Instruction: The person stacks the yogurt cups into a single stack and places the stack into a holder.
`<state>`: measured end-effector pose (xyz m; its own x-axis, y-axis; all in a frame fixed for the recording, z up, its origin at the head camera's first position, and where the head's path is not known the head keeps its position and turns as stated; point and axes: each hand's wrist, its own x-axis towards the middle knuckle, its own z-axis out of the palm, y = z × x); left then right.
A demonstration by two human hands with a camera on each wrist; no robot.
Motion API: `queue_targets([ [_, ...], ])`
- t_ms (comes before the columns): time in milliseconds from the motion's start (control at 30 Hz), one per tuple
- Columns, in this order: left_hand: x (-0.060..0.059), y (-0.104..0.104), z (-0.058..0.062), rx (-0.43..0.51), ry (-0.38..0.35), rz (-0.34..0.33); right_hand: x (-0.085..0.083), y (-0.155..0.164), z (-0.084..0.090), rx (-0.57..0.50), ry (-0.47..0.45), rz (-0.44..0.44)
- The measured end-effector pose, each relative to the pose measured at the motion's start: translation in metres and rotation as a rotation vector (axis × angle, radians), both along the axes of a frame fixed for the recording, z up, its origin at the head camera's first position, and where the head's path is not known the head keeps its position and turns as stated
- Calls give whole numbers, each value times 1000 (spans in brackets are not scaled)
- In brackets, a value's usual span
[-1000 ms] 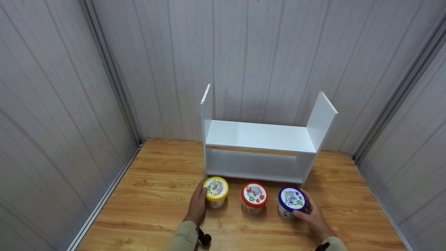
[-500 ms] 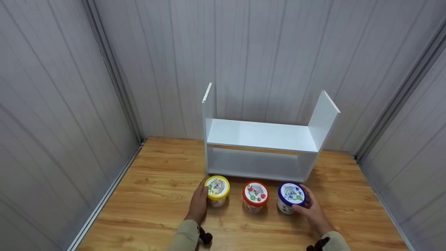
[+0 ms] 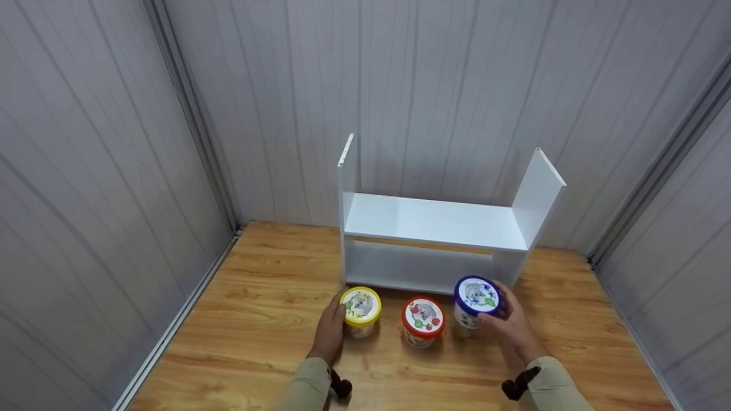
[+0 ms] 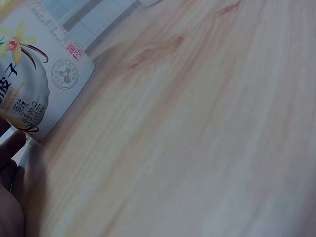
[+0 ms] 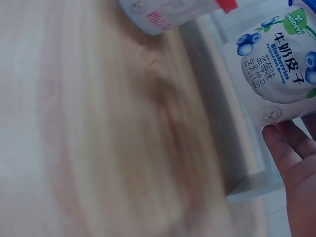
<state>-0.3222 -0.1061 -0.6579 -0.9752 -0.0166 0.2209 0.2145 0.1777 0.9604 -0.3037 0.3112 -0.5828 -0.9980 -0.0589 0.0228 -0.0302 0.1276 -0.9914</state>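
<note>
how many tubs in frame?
3, in a row before the white shelf: yellow-lidded tub gripped by the left hand, red-lidded tub in the middle, blue-lidded tub gripped by the right hand. None visibly hidden.

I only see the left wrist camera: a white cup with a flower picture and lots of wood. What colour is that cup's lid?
Observer: Yellow. The yellow-lidded cup stands on the wooden table, and the left hand holds its side.
Operator: Are there more cups?
Observer: Two more. A red-lidded cup stands in the middle, and neither hand touches it.
Operator: And the last one?
Observer: The right hand grips the blue-lidded cup, which seems to hang just above the table in front of a white shelf.
</note>
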Motion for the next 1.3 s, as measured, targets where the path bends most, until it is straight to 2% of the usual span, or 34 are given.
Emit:
queue_targets([
  [100, 8, 1, 13, -8, -6, 5, -4, -4, 9, 45, 25, -14],
  [233, 16, 0, 25, -2, 0, -25, -12, -11, 19, 32, 81, -21],
  [333, 17, 0, 26, 12, 11, -50, -18, -17, 25, 13, 116, -12],
  [533, 12, -2, 25, -4, 32, -76, -26, -27, 36, 43, 73, 13],
  [633, 9, -2, 19, -20, 21, -58, -27, -35, 41, 31, 65, 20],
  [800, -5, -1, -4, -8, -1, -17, -29, -49, 50, 22, 51, 33],
  [867, -8, 1, -10, -16, -2, -15, -31, -53, 51, 29, 50, 35],
  [1100, -10, -3, -12, -27, 18, -26, -38, -77, 49, 17, 47, 39],
  [1300, -6, -1, -10, -20, -15, -11, -40, -99, 48, -83, 48, 77],
])
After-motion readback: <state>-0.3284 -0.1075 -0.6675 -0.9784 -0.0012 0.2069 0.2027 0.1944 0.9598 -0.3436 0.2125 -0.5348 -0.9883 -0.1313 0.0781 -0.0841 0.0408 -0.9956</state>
